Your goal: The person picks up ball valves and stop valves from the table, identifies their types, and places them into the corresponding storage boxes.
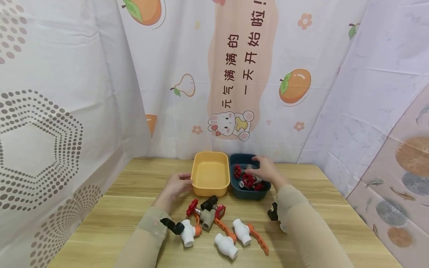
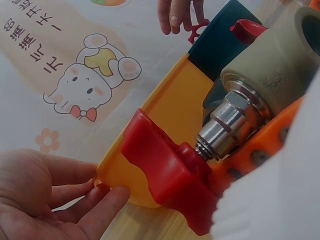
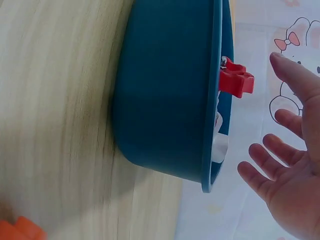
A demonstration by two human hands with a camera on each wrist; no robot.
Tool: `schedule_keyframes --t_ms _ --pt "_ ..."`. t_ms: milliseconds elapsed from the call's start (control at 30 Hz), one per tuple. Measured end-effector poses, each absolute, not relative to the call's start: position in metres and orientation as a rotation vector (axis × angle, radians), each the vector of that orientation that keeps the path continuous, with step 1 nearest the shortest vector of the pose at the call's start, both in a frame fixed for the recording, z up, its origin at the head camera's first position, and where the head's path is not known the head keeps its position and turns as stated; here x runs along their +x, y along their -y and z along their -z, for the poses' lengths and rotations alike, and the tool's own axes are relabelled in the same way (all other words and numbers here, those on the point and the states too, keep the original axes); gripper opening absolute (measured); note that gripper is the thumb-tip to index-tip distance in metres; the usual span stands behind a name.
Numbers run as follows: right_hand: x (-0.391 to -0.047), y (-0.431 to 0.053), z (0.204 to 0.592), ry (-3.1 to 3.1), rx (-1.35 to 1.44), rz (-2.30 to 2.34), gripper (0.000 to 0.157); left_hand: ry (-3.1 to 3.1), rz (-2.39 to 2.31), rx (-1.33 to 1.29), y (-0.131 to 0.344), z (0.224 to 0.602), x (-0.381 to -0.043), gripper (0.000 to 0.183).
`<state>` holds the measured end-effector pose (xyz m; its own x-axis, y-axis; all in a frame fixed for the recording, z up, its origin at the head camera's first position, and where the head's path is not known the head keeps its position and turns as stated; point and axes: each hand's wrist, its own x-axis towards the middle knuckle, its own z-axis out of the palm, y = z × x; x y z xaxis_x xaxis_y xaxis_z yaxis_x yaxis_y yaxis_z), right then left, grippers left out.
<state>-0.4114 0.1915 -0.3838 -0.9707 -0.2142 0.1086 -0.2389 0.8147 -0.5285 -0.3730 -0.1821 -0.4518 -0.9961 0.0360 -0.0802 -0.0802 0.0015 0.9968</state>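
Observation:
My left hand (image 1: 177, 185) touches the left side of a yellow bin (image 1: 197, 191) with its fingertips. In the left wrist view its fingers (image 2: 75, 170) rest against the bin's edge. Over the dark blue bin (image 1: 249, 194) is my right hand (image 1: 266, 170), its fingers spread and nothing held, as the right wrist view shows. Inside the blue bin lie several valves with red handwheels (image 1: 248, 180). In front of the yellow bin sits a grey valve (image 1: 207, 219) with a red handwheel (image 1: 192, 207); another red handwheel (image 1: 219, 211) is beside it.
White ball valves with orange handles lie near the front: one (image 1: 188, 233) at left by a black-handled part (image 1: 172, 225), one (image 1: 226, 246) in the middle, one (image 1: 242, 231) to its right. A black piece (image 1: 273, 212) is partly hidden by the right sleeve. A printed curtain (image 1: 174, 141) stands behind.

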Motion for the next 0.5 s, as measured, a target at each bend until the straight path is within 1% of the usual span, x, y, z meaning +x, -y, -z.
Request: schedule_keyframes --t_ms 200,500 --pt "-0.4078 -0.1920 0.3826 2.965 0.374 -0.873 0.073 -2.166 -2.147 -0.044 0.1824 0.4513 -0.3716 0.042" --pt "-0.4101 -0.1976 0.3869 2.928 0.409 -0.859 0.069 -2.157 -2.163 -0.037 0.1830 0.4513 -0.3719 0.044"
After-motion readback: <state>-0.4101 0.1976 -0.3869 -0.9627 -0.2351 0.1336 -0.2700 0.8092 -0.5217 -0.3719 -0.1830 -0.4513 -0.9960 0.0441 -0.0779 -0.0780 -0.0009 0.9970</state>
